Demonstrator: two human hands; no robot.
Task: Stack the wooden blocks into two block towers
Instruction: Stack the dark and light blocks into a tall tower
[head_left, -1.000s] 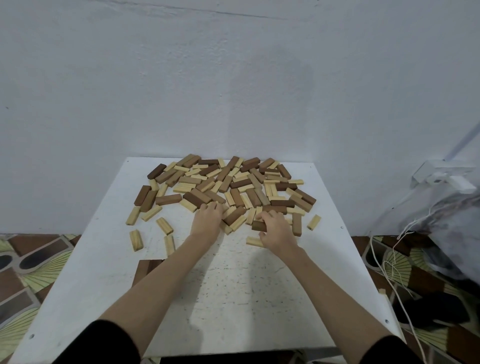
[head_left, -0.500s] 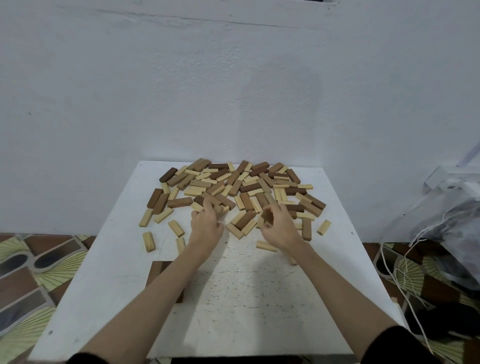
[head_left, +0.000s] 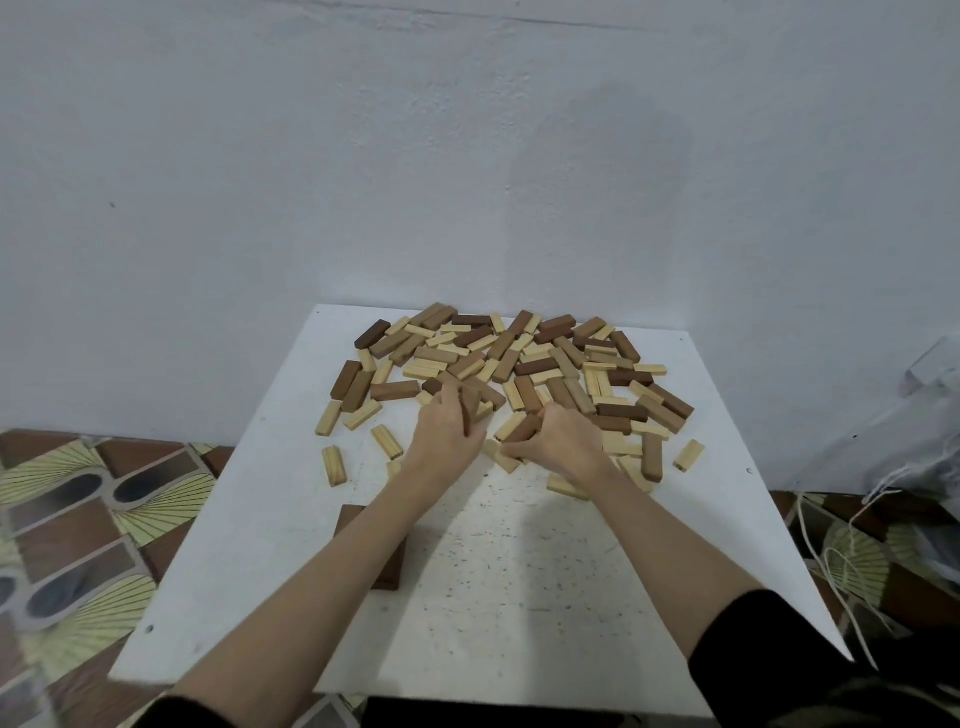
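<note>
Lifting from the heap since a second ago, when both lay flat on it: left hand (head_left: 448, 434) grips a dark block (head_left: 470, 411) held upright; right hand (head_left: 563, 441) clasps a brown block (head_left: 522, 428), tilted. Judged: picking underway, no tower begun. Wooden blocks (head_left: 519, 364), smooth rectangular bars, pale pine and dark brown, lie scattered at 12 o'clock on the speckled white table (head_left: 519, 597). A flat brown board (head_left: 392, 564) sits at 9 o'clock.

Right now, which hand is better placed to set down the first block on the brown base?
Probably left: the left hand holds a dark block, and the brown base lies under that forearm.
</note>
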